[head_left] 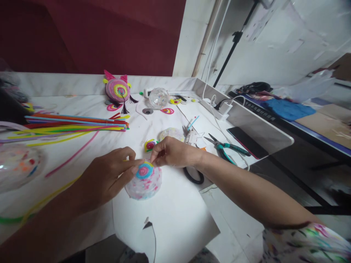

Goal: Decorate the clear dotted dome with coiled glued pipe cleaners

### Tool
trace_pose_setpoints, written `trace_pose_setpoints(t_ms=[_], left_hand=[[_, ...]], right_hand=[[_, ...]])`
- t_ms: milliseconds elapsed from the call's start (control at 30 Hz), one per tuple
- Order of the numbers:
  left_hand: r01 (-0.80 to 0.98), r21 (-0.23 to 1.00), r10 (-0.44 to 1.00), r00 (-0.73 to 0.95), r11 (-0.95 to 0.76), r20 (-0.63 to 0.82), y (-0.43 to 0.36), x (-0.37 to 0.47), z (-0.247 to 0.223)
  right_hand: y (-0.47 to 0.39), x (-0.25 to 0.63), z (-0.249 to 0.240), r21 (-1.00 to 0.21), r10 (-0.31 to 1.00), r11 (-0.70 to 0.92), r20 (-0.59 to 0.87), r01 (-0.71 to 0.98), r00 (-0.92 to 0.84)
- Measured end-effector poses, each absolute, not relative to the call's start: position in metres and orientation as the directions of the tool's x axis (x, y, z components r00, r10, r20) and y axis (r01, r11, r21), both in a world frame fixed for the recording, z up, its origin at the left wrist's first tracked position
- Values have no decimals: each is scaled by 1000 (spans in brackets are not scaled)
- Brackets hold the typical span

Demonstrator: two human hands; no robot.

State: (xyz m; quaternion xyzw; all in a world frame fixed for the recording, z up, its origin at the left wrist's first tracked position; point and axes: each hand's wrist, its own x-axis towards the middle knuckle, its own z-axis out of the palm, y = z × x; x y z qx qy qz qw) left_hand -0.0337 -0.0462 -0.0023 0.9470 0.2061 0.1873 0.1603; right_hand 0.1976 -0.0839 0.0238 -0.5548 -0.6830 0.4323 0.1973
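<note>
A clear dome [144, 190] with pink and blue patches sits on white paper in front of me. On its top is a coil of pipe cleaner [143, 171], pink in the middle with a blue ring. A yellow pipe cleaner [149, 164] runs along the ring's far edge. My left hand [109, 177] pinches it at the coil's left, fingertips touching the coil. From the right, my right hand [174, 153] has thumb and forefinger closed on the yellow strand at the coil's edge. The fingers partly hide the strand.
Bundled pipe cleaners [79, 124] lie at left, near another clear dome [20, 166]. A pink horned ornament [118, 89] stands at the back. Pliers [223, 146], scissors [194, 176], a phone [246, 142] and a glue gun [193, 137] are at right. A small yellow-pink coil [150, 145] lies behind my hands.
</note>
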Motion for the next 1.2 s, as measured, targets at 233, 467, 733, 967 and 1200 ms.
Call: trace_pose_setpoints(t_ms=[233,467,733,967,1200], left_hand=[[329,357,435,856,-875,279,-47,-35,-3],[312,336,416,857,-889,305,-46,-36,-4],[306,299,393,871,-904,296,-43,-37,-6],[269,288,357,879,-919,318,-43,-38,-6],[244,248,317,894,-937,317,-42,-39,-7]], right_hand=[[-89,195,23,-698,927,223,-64,681,-369],[-84,201,19,-556,836,466,20,689,-549],[-80,203,23,-473,759,585,33,658,-650],[-81,201,29,-392,745,606,-25,692,-667],[-86,191,37,-259,738,633,-83,729,-670]])
